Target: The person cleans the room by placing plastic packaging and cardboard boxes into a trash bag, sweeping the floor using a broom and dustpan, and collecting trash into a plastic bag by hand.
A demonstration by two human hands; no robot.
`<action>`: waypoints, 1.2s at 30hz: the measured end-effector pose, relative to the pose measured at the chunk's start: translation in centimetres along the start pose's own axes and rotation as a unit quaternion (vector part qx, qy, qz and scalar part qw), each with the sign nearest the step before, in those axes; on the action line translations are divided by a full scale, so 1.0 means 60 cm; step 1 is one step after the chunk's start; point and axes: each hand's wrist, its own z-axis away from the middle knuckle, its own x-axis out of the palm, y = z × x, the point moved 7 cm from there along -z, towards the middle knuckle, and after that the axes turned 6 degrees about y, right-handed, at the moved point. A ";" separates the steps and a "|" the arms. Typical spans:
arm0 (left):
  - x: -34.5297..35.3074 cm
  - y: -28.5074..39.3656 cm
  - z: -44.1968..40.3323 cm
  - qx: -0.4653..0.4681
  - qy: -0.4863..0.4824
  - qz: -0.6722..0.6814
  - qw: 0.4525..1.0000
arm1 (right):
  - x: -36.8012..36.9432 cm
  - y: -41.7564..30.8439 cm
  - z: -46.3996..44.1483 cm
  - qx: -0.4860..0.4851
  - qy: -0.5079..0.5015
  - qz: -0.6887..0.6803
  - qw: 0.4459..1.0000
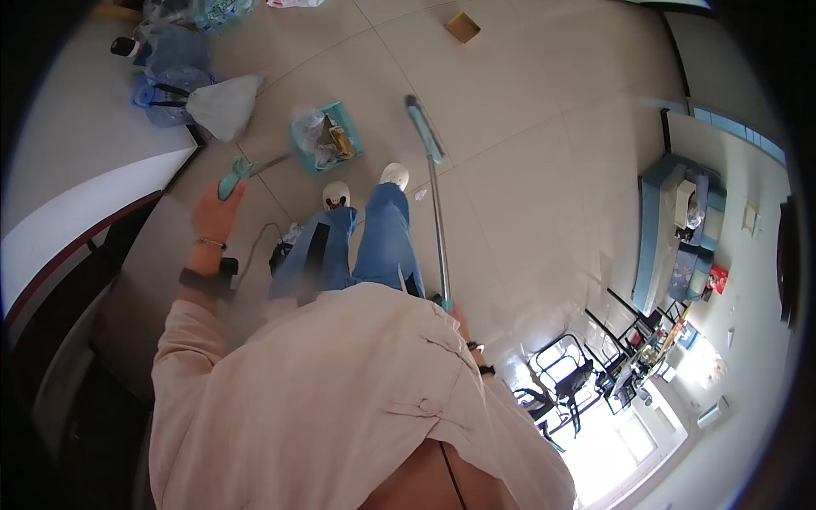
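Note:
My left hand (214, 212) is closed around the teal grip of a long-handled dustpan (355, 127). The pan rests on the tiles ahead of my feet, with a crumpled clear plastic bag (308, 127) and a brown piece of litter (342, 142) in it. At my right side, my right hand (460, 319), partly hidden by my shirt, grips the lower end of a broom (438, 221). Its metal pole runs forward, and the teal head (422, 127) touches or hovers just above the floor, right of the dustpan; I cannot tell which.
A small brown cardboard box (463, 28) sits farther ahead. White bits (421, 195) lie near my right shoe. Large plastic bottles (174, 55) and a white bag (225, 106) stand at the left. A blue sofa (650, 229) and dark chairs (574, 378) are on the right.

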 end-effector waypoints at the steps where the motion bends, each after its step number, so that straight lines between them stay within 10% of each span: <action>1: 0.001 0.003 -0.004 0.041 -0.017 -0.023 0.999 | 0.007 0.022 0.029 0.032 0.014 -0.011 0.999; 4: 0.004 0.025 -0.012 0.096 -0.018 -0.033 0.995 | 0.027 0.031 0.040 0.258 -0.005 -0.214 0.942; 11: 0.009 -0.012 -0.026 0.082 0.023 -0.045 0.995 | 0.093 -0.156 -0.075 0.616 -0.025 -0.542 0.571; 12: 0.011 -0.010 -0.023 0.068 0.014 -0.044 0.997 | 0.099 -0.173 -0.079 0.606 -0.069 -0.411 0.677; 19: 0.010 0.005 -0.020 0.052 0.009 -0.051 0.997 | 0.179 -0.262 -0.151 0.611 -0.232 -0.254 0.713; 25: 0.002 -0.011 -0.012 0.012 0.022 -0.027 0.999 | 0.113 -0.370 -0.244 0.149 -0.351 -0.038 0.924; 31: 0.014 -0.039 0.026 -0.075 0.033 0.017 0.997 | 0.026 -0.442 -0.302 0.148 -0.340 -0.054 0.927; 34: 0.027 -0.042 0.040 -0.129 0.042 0.031 0.990 | 0.031 -0.415 -0.394 -0.039 -0.315 0.059 0.947; 36: 0.028 -0.031 0.042 -0.156 0.064 0.032 0.985 | 0.061 -0.414 -0.471 0.085 -0.334 0.074 0.936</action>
